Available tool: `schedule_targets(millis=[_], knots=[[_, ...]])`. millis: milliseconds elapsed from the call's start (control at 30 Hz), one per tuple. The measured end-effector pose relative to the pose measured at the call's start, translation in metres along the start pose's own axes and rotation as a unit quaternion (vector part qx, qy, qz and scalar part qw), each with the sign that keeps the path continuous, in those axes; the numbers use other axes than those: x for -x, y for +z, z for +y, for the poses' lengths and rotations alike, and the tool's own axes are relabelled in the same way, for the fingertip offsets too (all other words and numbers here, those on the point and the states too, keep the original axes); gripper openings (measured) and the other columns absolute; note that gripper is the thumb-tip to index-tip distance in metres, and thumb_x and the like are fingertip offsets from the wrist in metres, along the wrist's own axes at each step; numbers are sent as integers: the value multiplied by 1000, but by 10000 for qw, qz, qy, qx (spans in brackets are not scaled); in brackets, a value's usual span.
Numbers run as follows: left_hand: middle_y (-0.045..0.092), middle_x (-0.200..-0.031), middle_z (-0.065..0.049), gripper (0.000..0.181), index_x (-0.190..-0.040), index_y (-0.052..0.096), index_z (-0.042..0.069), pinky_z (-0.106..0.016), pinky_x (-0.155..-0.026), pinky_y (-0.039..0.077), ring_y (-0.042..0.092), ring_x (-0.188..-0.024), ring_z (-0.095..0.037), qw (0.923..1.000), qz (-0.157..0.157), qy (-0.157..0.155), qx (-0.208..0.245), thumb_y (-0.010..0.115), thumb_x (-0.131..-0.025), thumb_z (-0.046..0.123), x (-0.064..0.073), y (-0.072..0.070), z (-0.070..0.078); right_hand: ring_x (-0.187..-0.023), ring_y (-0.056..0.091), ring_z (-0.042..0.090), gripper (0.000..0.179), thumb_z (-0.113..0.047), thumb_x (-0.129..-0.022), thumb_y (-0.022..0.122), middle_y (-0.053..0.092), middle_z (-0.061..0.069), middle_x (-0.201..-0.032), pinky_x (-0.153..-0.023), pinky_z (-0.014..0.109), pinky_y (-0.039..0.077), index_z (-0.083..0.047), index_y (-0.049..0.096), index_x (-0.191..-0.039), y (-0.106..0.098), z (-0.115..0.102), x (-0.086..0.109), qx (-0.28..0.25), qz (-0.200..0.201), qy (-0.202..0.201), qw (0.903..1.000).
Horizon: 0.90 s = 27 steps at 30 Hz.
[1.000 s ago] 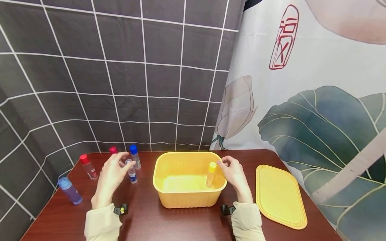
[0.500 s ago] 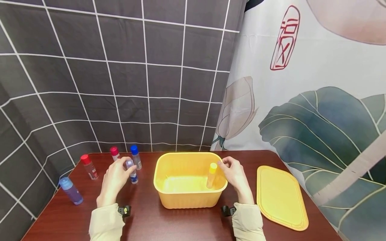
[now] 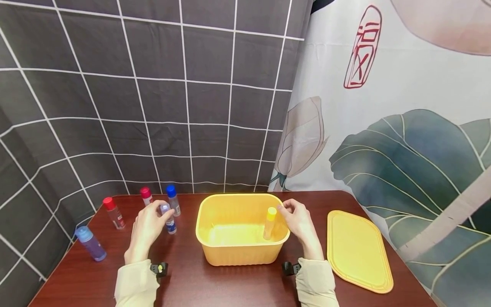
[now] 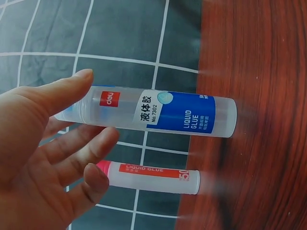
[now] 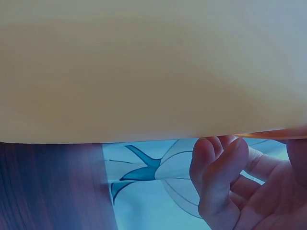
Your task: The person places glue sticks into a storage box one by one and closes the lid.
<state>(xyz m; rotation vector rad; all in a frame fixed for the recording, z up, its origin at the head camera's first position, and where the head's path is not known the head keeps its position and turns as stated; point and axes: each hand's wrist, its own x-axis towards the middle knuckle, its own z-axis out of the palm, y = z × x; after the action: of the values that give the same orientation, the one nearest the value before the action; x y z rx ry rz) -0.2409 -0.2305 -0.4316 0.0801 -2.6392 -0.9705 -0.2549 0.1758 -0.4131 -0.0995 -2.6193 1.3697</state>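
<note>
While we are pinching the glue (image 3: 170,224) by its top in our left hand (image 3: 146,226), left of the bin (image 3: 238,256), we are gripping the bin's right edge in our curled right hand (image 3: 300,222), a tube (image 3: 269,224) standing inside, the lid (image 3: 359,251) lying right of the bin.

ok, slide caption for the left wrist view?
Left hand grips a clear, blue-labelled plastic glue tube; a pink-capped plastic glue tube stands behind on the reddish wood-grain table.

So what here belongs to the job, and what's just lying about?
Seemingly in use:
left hand
blue-label bottle it grips
bin
right hand at rim
yellow-capped bottle inside

Apparently idle:
two red-capped bottles
blue-capped bottle
purple bottle
lid
</note>
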Motion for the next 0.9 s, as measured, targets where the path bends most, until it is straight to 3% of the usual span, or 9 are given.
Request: schedule_targets(millis=[333, 600, 900], knots=[[66, -101, -20, 42, -120, 60, 1, -49, -68, 55, 60, -79, -30, 10000, 65, 60, -25, 71, -91, 29, 0, -2, 7, -70, 53, 21, 18, -21, -93, 65, 54, 7, -75, -61, 28, 46, -3, 65, -97, 0, 0, 0, -13, -12, 28, 10000], [64, -114, -24, 41, -120, 61, 1, -58, -79, 52, 62, -100, -43, 9991, 294, 304, -46, 71, -91, 28, 1, -7, 20, -70, 53, 22, 18, -21, -94, 65, 54, 8, -77, -61, 28, 47, -3, 64, -99, 0, 1, 0, -64, -45, 67, 9999], [66, -97, -15, 34, -111, 66, 5, -55, -71, 52, 64, -86, -36, 9931, 804, 851, -83, 74, -88, 28, 5, -10, 44, -70, 54, 22, 19, -21, -93, 66, 55, 8, -76, -62, 29, 47, -4, 65, -99, 0, 1, -1, -14, -24, 53, 10000]])
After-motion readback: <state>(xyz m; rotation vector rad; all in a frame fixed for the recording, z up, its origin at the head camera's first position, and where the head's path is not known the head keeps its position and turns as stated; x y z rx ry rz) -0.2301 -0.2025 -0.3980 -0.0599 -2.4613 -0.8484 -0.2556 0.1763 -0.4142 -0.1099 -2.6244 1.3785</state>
